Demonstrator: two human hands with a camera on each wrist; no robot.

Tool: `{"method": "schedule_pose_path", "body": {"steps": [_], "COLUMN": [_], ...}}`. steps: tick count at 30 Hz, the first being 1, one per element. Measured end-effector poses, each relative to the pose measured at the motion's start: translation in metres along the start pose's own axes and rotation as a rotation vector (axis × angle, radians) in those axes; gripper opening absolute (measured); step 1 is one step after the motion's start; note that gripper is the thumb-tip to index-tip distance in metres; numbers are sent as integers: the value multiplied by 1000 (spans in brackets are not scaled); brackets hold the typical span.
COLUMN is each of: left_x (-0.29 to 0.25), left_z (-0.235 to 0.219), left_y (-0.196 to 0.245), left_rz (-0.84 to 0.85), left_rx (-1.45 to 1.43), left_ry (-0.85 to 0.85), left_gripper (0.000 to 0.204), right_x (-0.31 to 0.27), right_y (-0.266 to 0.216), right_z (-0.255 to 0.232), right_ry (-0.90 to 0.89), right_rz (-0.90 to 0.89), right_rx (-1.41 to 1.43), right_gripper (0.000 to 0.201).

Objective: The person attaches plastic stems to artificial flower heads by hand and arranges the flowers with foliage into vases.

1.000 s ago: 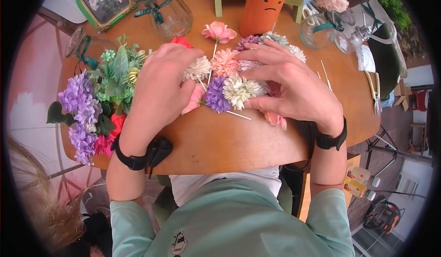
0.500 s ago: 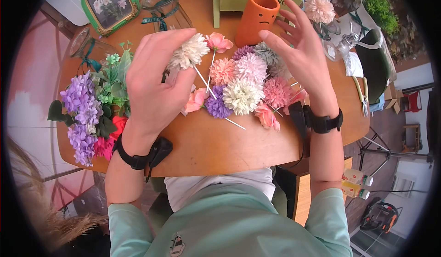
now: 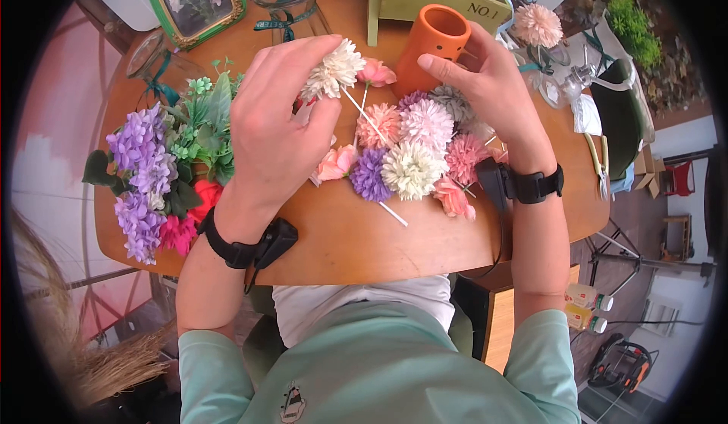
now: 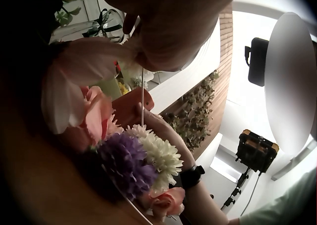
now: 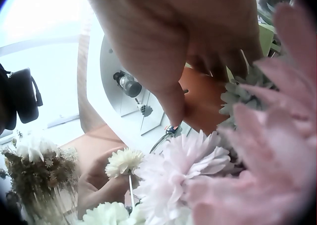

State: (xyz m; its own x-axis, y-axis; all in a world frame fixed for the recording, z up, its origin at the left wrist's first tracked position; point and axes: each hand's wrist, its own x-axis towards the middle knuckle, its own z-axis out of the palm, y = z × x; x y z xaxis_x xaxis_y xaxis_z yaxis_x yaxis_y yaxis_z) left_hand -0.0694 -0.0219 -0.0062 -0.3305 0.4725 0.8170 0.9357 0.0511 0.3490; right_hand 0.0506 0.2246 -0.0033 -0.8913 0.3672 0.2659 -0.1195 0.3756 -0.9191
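Note:
My left hand (image 3: 274,125) pinches a cream artificial flower (image 3: 334,69) at its head, and the white stem slants down to the right over the other blooms. My right hand (image 3: 502,87) grips the orange vase (image 3: 425,54) from its right side, thumb on the front and fingers round the back. The vase has a drawn face, partly covered by the thumb. Below the hands lie a purple flower (image 3: 370,175), a white flower (image 3: 414,166), a pale pink flower (image 3: 427,125) and a pink flower (image 3: 464,159). In the right wrist view the cream flower (image 5: 124,162) stands on its thin stem.
Purple hydrangeas (image 3: 138,143) and green foliage (image 3: 203,125) lie at the left. A framed picture (image 3: 199,3) and a glass vase (image 3: 292,3) stand behind. A green wooden box (image 3: 440,0) is at the back; pliers (image 3: 599,162) lie near the right edge.
My right hand has left the flower pile and reached up and forward to take hold of the orange vase. My left hand has lifted the cream flower off the pile.

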Motion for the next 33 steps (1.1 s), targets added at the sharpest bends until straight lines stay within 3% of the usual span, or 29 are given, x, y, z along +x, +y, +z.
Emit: {"method": "schedule_pose_path", "body": {"steps": [7, 9, 10, 14, 16, 20, 22, 23, 24, 26, 27, 30, 33], "left_x": [-2, -1, 1, 16, 33, 75, 98, 108, 110, 113, 118, 103, 95], "left_z": [4, 1, 0, -9, -20, -26, -8, 6, 9, 18, 23, 35, 43], "left_y": [-1, 5, 5, 13, 26, 48, 44, 29, 32, 37, 39, 25, 14], "left_rz": [-14, -143, -131, -154, -120, -34, 111, 298, 303, 475, 542, 474, 386], "left_rx": [38, -8, -4, -67, -77, 143, 251, 178, 174, 191, 131, 266, 176], "left_ry": [-56, -59, -60, 77, 145, 82, 30, 69, 72, -32, 4, -139, -178], "left_gripper": [52, 55, 55, 56, 52, 47, 46, 43, 43, 42, 36, 48, 49], "right_x": [-8, -11, -13, -12, -11, -12, -12, -11, -11, -13, -13, -15, -13], "right_y": [-1, -3, -6, -8, -5, -6, -7, -5, -6, -11, -14, -19, -13], "right_z": [2, 0, 1, 2, 2, 0, 1, 1, 1, 1, 1, 2, 4], "right_ry": [23, 13, 13, 22, 36, 39, 41, 39, 40, 43, 41, 93, 129], "right_rz": [-13, -10, -2, -5, -21, -17, -17, -23, -27, -44, -58, -80, -67], "right_rx": [7, 2, 33, 16, 7, -22, -28, -21, -13, -5, 11, -24, 52], "right_gripper": [63, 63, 62, 64, 65, 67, 67, 68, 69, 70, 71, 71, 69]}}
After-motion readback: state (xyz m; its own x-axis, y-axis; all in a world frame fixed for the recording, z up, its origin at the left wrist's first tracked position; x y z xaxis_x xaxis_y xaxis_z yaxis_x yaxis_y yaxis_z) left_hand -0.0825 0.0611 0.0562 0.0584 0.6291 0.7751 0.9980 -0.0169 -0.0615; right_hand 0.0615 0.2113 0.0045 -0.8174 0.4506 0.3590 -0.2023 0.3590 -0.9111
